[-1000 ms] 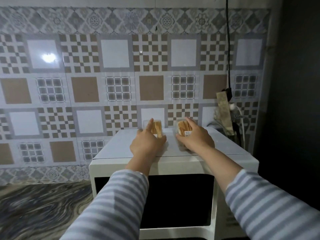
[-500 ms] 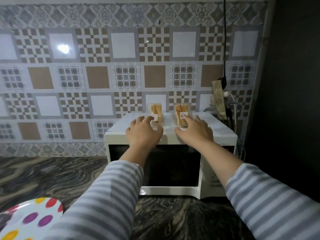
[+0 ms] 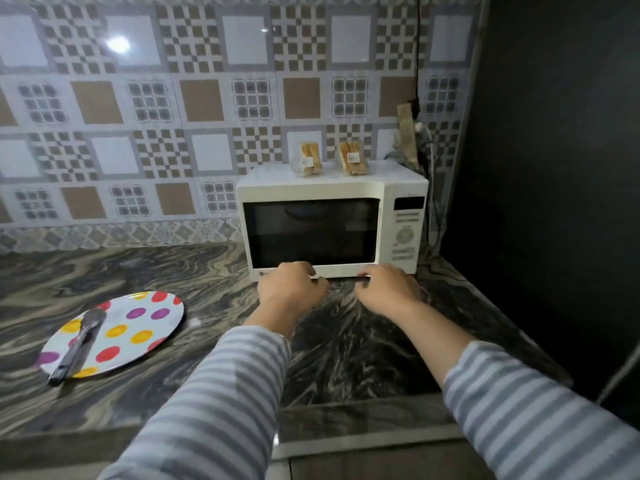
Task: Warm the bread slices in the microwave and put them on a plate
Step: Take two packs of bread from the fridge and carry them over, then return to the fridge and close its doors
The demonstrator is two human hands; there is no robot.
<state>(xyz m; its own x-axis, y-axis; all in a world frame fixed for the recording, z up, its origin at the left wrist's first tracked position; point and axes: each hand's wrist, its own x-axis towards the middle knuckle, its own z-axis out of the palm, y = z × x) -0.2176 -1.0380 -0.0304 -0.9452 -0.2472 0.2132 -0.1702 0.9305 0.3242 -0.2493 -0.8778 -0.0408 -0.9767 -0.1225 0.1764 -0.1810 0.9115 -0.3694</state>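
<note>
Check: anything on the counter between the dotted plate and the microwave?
Head view: nothing; only bare marbled counter lies between the dotted plate and the microwave. The dark utensil sits on the plate itself.

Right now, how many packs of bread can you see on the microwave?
2. Both stand on top of the microwave near the wall: the left bread pack and the right bread pack, side by side with a gap between them. Neither hand touches them.

Two clear packs of bread slices (image 3: 329, 158) stand upright side by side atop the white microwave (image 3: 332, 226), door closed; the polka-dot plate (image 3: 138, 327) lies near left.
</note>
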